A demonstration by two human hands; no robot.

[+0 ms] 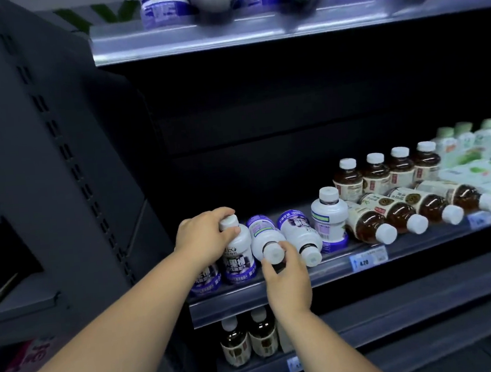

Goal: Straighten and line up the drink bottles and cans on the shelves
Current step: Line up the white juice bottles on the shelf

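Note:
On the middle shelf (pixel 330 282) my left hand (pixel 204 237) grips the cap end of an upright white-and-purple bottle (pixel 238 254) at the shelf's left end. My right hand (pixel 288 280) holds the cap end of a second white-and-purple bottle (pixel 263 237) that lies on its side, cap toward me. A third such bottle (pixel 299 234) lies beside it, and another one (pixel 328 217) stands upright further right. Three brown tea bottles (pixel 398 211) lie on their sides to the right, with several upright tea bottles (pixel 388 170) behind them.
Green-and-white bottles (pixel 479 153) fill the shelf's right end, some lying down. The upper shelf (pixel 254 30) carries white-and-purple bottles. Two brown bottles (pixel 249 339) stand on the lower shelf. A price tag (pixel 368 259) sits on the shelf rail. A dark side panel (pixel 59 172) stands left.

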